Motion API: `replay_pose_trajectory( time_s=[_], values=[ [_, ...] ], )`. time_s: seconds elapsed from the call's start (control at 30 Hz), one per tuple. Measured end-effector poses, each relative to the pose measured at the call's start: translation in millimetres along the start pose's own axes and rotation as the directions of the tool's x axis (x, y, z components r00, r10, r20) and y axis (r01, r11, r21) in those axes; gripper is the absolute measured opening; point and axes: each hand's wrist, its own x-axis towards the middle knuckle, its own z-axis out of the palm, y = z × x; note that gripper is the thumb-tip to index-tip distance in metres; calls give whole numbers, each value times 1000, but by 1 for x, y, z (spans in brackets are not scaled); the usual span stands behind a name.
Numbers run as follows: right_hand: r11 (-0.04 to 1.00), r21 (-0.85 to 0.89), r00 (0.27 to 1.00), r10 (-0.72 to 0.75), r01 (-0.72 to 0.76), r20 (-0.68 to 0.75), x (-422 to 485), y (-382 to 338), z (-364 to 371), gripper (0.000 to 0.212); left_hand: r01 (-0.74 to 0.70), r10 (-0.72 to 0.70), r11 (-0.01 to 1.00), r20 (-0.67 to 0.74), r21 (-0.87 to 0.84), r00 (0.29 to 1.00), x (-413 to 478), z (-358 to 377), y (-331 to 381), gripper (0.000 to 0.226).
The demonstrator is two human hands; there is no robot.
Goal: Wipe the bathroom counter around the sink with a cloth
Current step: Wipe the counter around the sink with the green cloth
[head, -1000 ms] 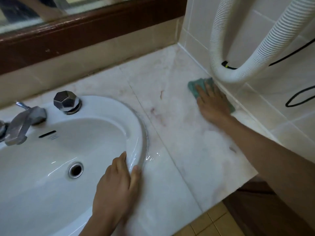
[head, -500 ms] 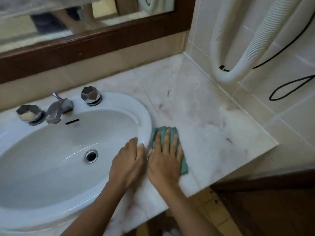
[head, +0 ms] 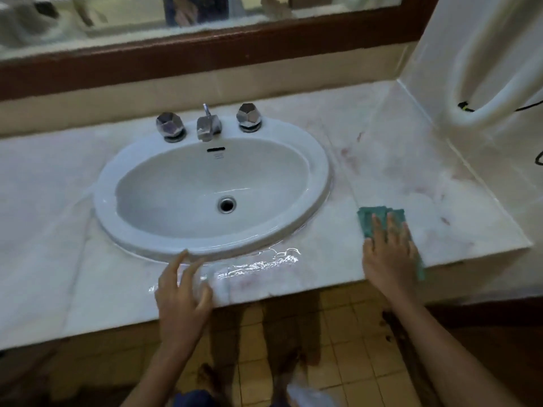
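A white oval sink (head: pixel 320 174) is set into a pale marble counter (head: pixel 411 177). A folded green cloth (head: pixel 370 219) lies flat on the counter to the right of the sink, near the front edge. My right hand (head: pixel 389 254) presses down on the cloth with fingers spread, covering most of it. My left hand (head: pixel 182 292) hovers at the counter's front edge below the sink rim, fingers apart and holding nothing. A wet shiny patch (head: pixel 264 264) glistens on the counter between my hands.
A chrome tap (head: pixel 208 127) with two faceted knobs (head: pixel 169 126) (head: pixel 249 116) stands behind the basin. A white ribbed hose (head: pixel 482 92) hangs on the tiled right wall. A wood-framed mirror (head: pixel 205 51) runs along the back. Yellow floor tiles (head: pixel 338 348) show below the counter.
My right hand slid the cloth from beside the sink rim rightward along the front of the counter. My left hand lifted off the sink rim and drew back. The view pulled back.
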Motion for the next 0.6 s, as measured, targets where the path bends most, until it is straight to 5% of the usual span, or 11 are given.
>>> replay_pose_trajectory(
  time_s=[0.1, 0.4, 0.5, 0.6],
  values=[
    [993, 67, 995, 96, -96, 4, -31, -63, 13, 59, 221, -214, 972, -93, 83, 972, -33, -37, -54, 53],
    [963, 78, 956, -266, 258, 123, -189, -280, 74, 67, 512, -505, 859, -157, 6, 849, -29, -117, -179, 45],
    [904, 35, 894, -426, 426, 140, -206, -346, 89, 64, 572, -560, 818, -144, 60, 816, -32, -138, -219, 48],
    [783, -1, 768, -609, 622, 201, -207, -405, 105, 58, 476, -471, 863, -71, 166, 879, -43, -153, -247, 52]
  ],
)
